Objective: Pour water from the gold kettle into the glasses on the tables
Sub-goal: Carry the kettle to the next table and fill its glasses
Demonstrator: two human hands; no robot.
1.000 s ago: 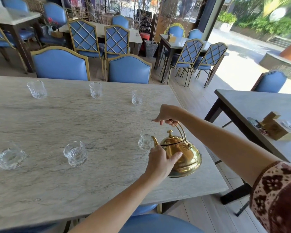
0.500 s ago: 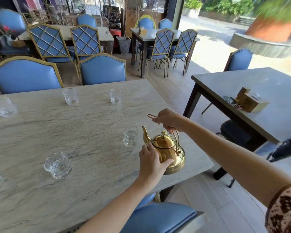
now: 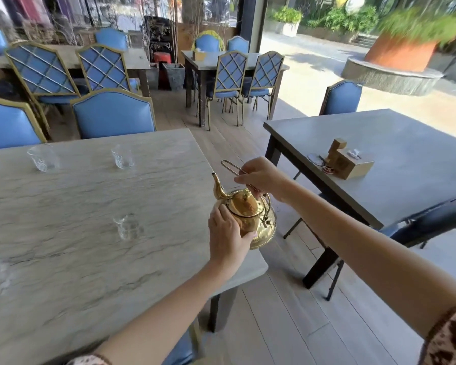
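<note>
marble tabletop (image 3: 77, 219); both hands hold gold kettle (image 3: 248, 219).

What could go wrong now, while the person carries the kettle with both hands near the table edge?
1. The gold kettle hangs at the marble table corner; it could knock the edge.
2. The right hand grips only the thin handle, and the left hand cups the body; a hot body might loosen that grip.
3. The nearest glass could be bumped.

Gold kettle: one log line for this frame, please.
gold kettle: lifted, upright, not pouring | right hand: grip on handle | left hand: steadying body | nearest glass: left of kettle
</note>
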